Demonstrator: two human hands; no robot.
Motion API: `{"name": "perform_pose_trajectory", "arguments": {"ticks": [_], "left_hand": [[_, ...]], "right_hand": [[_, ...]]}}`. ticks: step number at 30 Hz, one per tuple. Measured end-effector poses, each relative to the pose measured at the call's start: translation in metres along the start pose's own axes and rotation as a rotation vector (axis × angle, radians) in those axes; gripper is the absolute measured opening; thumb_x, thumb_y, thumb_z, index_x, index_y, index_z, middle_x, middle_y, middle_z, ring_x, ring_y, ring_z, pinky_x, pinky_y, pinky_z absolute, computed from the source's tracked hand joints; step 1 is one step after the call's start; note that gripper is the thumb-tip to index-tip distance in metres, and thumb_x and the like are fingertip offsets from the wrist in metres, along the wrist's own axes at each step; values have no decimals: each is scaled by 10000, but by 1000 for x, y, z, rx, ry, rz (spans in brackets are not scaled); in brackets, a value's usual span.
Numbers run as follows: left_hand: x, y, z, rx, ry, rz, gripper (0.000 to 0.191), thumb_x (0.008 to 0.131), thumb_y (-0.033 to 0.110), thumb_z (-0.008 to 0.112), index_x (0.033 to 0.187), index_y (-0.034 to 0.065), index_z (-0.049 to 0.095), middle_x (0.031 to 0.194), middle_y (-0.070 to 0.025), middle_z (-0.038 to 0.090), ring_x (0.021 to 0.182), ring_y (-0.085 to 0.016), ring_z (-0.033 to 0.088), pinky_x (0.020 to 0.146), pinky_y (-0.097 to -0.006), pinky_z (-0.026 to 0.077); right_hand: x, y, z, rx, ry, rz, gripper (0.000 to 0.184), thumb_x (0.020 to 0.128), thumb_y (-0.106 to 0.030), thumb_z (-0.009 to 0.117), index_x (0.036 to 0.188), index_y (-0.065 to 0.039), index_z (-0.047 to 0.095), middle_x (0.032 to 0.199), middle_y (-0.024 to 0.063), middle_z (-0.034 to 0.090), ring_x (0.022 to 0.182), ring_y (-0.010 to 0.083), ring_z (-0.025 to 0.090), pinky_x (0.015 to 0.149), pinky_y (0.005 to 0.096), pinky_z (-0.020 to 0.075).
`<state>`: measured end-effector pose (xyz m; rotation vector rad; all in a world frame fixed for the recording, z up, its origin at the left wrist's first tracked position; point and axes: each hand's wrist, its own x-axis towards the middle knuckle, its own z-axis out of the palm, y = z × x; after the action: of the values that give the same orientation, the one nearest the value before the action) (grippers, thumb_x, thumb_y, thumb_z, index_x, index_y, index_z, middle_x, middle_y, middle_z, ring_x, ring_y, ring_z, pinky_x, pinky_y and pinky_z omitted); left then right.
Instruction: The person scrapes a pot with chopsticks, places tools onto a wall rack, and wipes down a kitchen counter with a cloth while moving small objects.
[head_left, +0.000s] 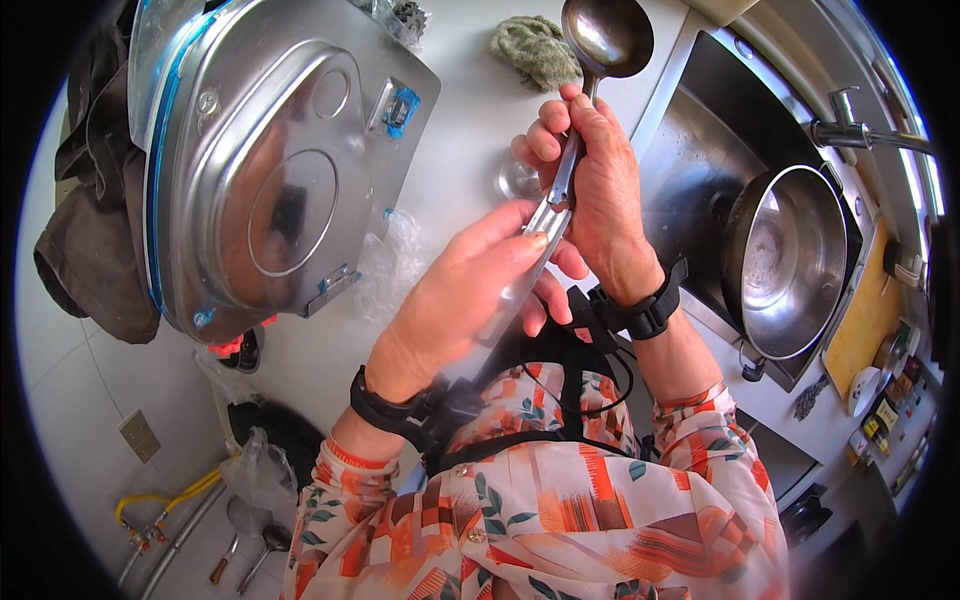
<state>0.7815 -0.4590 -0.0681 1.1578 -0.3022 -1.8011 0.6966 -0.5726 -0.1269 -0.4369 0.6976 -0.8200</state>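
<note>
A metal ladle (609, 36) is held between my two hands, its round bowl pointing away from me at the top. My right hand (600, 172) grips the metal shaft just below the bowl. Around the clear plastic handle (517, 289) at the near end, my left hand (465, 281) is closed, with the thumb on top near the joint of handle and shaft. The shaft looks worn or chipped at that joint. A crumpled green-grey cloth (534, 52) lies on the white counter left of the bowl. A small clear glass or plastic item (519, 176) stands behind my right fingers.
A large stainless steel appliance (300, 172) with blue-edged seams fills the left. Clear plastic bags (394, 259) lie beside it. On the right, a steel wok (787, 262) rests over the sink (675, 142), near a tap (847, 135) and a yellow cutting board (862, 307).
</note>
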Motion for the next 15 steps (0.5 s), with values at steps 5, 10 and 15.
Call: {"name": "perform_pose_trajectory", "arguments": {"ticks": [5,10,15], "left_hand": [[1,-5,-1,-45,19,-1,269,975,151,409,1187,-7,462,972,-129,624,694,-199,641,526,-262,480],[2,-9,-2,-185,27,-24,241,965,137,426,1155,3,486,913,-105,612,605,-157,563,476,-242,406],[1,-7,1,-155,56,-32,228,962,134,433,1141,12,503,848,-84,603,545,-124,496,432,-229,339]], "right_hand": [[3,4,-3,2,-22,11,188,935,-190,486,1070,-66,445,841,27,548,675,149,559,640,285,454],[-3,-2,0,79,-8,82,150,934,-195,501,1040,-94,468,831,32,566,695,157,581,611,274,453],[-3,-6,-4,-14,-48,137,138,933,-200,489,1032,-108,463,724,41,582,706,158,590,524,271,413]]}}
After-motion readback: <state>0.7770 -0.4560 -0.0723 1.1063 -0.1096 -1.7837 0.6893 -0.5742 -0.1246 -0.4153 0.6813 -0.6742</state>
